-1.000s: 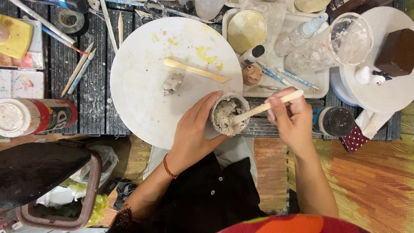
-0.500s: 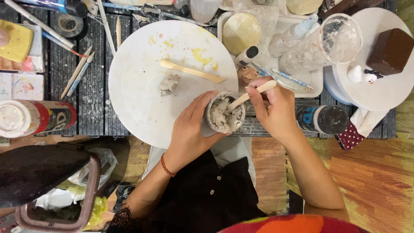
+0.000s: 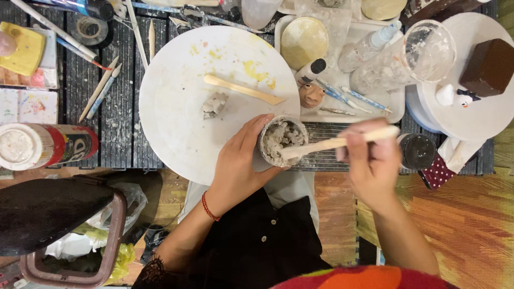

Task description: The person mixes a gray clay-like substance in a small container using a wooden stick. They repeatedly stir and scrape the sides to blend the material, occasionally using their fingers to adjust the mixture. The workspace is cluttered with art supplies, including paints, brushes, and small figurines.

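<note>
Nearest the viewer, the left hand (image 3: 235, 166) wraps around a small grey cup of lumpy grey paste (image 3: 281, 142), held at the near edge of a round white board (image 3: 182, 101). The right hand (image 3: 372, 160), blurred, is closed on a pale wooden stick (image 3: 332, 143) whose tip sits in the paste. The paste looks clumpy, so mixing seems unfinished. On the board lie a grey clay lump (image 3: 214, 104) and a flat wooden spatula (image 3: 243, 89); the dark slatted counter (image 3: 115, 134) extends beyond.

Probably a home craft workshop: paint-stained round board (image 3: 176, 101) at 12 o'clock, brushes (image 3: 101, 85) at 10, glass jar (image 3: 412, 59) at 2.
</note>
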